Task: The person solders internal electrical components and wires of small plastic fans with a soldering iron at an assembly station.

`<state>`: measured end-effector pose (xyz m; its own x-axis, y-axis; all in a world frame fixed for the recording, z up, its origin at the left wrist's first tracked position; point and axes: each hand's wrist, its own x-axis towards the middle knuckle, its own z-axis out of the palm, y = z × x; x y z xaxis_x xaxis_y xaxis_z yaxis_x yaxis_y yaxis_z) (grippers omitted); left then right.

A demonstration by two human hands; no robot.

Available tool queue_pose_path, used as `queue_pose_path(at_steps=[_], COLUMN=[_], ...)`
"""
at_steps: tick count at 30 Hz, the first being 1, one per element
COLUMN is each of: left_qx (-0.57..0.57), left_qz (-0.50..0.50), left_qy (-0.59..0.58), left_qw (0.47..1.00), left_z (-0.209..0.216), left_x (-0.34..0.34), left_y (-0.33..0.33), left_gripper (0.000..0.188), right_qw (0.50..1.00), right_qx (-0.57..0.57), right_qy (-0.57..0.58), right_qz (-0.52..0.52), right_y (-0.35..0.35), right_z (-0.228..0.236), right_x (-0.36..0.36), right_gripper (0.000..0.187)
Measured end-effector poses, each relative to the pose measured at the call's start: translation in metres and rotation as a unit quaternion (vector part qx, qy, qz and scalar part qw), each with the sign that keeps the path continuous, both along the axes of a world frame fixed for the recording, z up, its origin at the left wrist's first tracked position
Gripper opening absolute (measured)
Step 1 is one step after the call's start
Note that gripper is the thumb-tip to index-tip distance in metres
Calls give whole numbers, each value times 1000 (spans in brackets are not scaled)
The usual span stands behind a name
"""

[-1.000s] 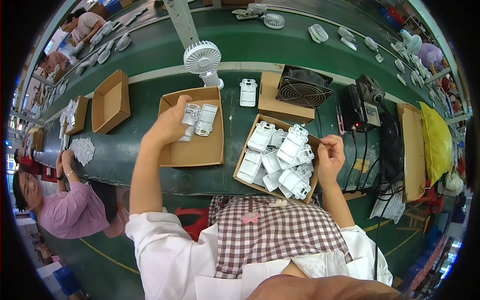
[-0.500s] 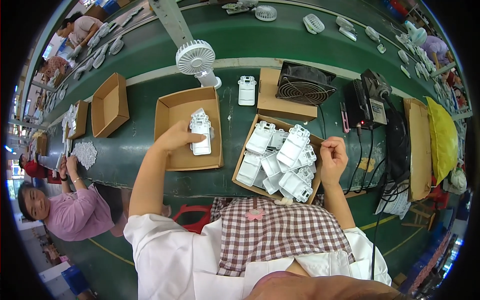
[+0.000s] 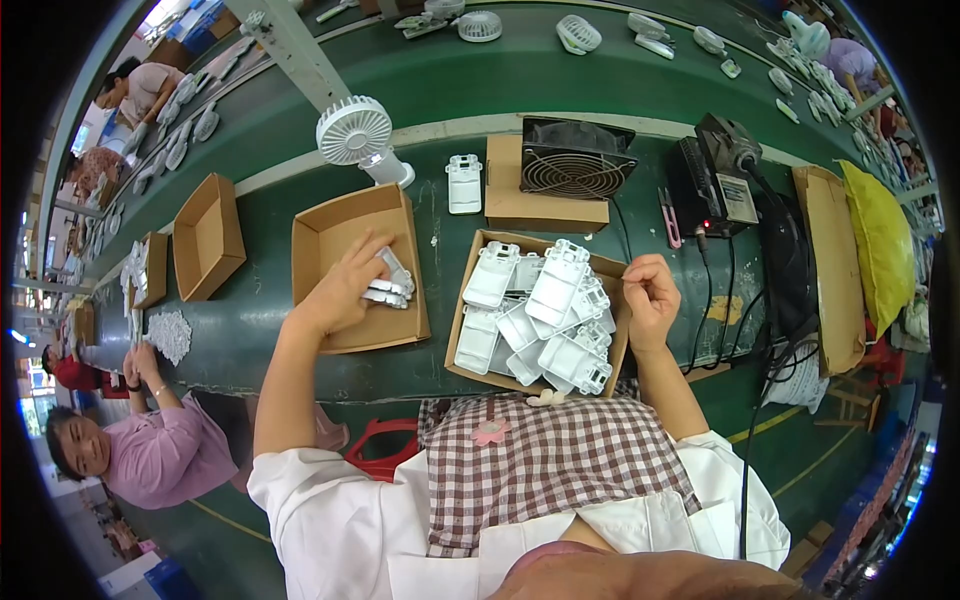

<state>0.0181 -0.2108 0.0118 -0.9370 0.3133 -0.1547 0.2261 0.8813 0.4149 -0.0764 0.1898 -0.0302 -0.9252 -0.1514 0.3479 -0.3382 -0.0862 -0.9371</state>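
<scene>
My left hand [image 3: 351, 282] is inside a cardboard box [image 3: 352, 340] at the left, its fingers closed around a white plastic housing [image 3: 386, 294] tilted on its side. Another white plastic piece [image 3: 396, 266] shows against the fingers; I cannot tell whether it is held too. My right hand [image 3: 652, 303] is beside the right wall of a second cardboard box [image 3: 462, 352]. Its fingers are curled, thumb and forefinger together, and anything between them is too small to make out. Several white housings [image 3: 558, 282] lie piled in that second box.
A single white housing [image 3: 464, 184] lies beyond the boxes. Around the bench stand a white handheld fan [image 3: 356, 135], a black fan [image 3: 578, 160] on a carton, a black power unit [image 3: 712, 185], pink-handled tweezers [image 3: 669, 218] and an open carton [image 3: 208, 240]. A co-worker [image 3: 160, 445] sits at the left.
My left hand has tipped the housing from facing up onto its side, lower in the left box. My right hand stays by the second box. The whole view has shifted slightly.
</scene>
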Motion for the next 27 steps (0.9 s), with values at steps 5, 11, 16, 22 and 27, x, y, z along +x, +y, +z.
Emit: queue_pose_path(at_steps=[5,11,16,22,27], left_qx=[-33,-22,-20,215,643], left_qz=[90,93,132,272,288], left_qy=[1,67,25,43,-24], left_qw=[995,993,991,937,710], left_z=[-4,-4,-3,4,31], left_x=[17,25,19,33,47], left_y=[1,13,28,25,69], left_gripper=[46,55,68,45,62], right_qw=[999,996,991,996,946], right_qx=[39,11,50,-88,-216], right_qy=[5,-34,17,-30,-55], right_qz=[25,84,121,4,-235], right_y=[-6,-19,-19,4,54], right_z=[3,0,4,29,47], right_x=[-15,-34,-42,-43,-71], right_gripper=[11,12,8,11,21])
